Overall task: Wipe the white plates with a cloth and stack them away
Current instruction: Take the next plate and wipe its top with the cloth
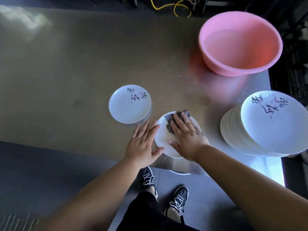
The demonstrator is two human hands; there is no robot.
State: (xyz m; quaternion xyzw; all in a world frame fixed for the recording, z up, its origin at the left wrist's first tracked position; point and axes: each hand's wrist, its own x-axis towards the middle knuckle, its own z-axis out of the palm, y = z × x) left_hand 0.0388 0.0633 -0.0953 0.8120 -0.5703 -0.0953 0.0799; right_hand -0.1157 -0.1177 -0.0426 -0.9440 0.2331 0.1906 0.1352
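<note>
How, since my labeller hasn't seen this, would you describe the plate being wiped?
On the table, look left of the tall plate stack, at the near edge. The near plate lies under the right hand pressing a grey cloth, left hand steadying its rim; the lone plate beyond is untouched.

This looks like a restaurant's dish-washing spot: a shiny metal table (66, 80), a big pile of matching plates (273, 127), a pink tub (221, 67).

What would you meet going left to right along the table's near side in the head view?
Single white round plate with painted script → left hand → right hand pressing a grey cloth on a second white plate → tall stack of white plates.
</note>
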